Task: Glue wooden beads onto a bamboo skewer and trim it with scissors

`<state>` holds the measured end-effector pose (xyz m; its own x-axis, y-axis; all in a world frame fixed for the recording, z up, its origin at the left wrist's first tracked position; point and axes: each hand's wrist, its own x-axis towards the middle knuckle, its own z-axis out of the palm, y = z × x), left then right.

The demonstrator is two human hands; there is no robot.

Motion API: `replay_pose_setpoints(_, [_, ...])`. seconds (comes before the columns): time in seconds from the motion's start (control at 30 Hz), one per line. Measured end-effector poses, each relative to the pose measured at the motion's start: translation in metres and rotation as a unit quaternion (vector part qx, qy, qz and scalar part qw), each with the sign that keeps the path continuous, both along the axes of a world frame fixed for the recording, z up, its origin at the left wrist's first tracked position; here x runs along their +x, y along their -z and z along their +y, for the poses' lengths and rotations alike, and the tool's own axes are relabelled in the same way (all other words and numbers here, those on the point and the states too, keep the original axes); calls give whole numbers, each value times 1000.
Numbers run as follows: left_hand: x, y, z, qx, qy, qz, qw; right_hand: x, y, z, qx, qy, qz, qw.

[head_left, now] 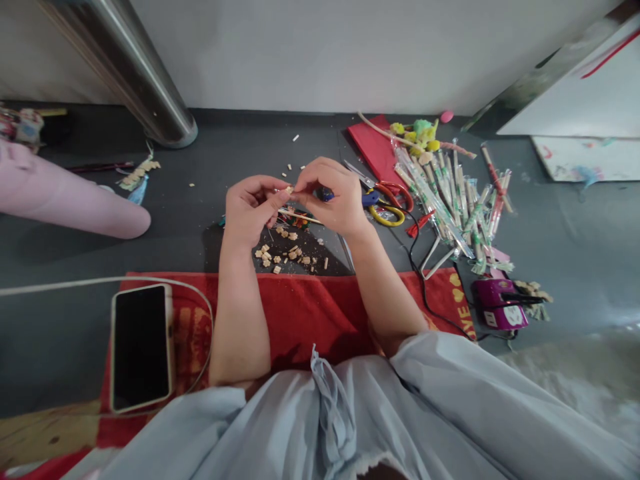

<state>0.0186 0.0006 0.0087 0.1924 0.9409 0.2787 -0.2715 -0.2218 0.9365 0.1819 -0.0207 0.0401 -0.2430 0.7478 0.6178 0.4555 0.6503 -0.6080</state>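
My left hand (pixel 254 208) and my right hand (pixel 333 193) meet over the dark table, fingertips pinched together. Between them is a small pale tan piece (pixel 289 190), gripped by the left thumb and fingers; the right fingertips press at its edge. Whether the right fingers also hold something thin is hidden. Several similar small tan pieces (pixel 295 253) lie loose just below the hands, with crumbs around them. A thin pale stick (pixel 300 215) lies beneath the hands. Beside the right hand are scissors (pixel 393 203) with red and yellow handles and a blue-handled tool (pixel 370 198).
A phone (pixel 141 347) lies on the red towel (pixel 310 313) at the front. Wrapped sticks (pixel 455 193) are heaped at right, near a purple box (pixel 493 303) with a black cord. A metal post (pixel 145 80) and a pink cylinder (pixel 75 193) stand at left.
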Motion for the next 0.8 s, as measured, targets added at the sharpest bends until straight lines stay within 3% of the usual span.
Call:
replay_pose_setpoints(0.4, [-2, 6, 3, 32, -15, 34, 999, 3, 4, 3, 7, 0, -21, 1000])
replay_pose_setpoints(0.8, [-1, -2, -3, 86, -100, 150, 980, 6, 7, 3, 21, 17, -75, 997])
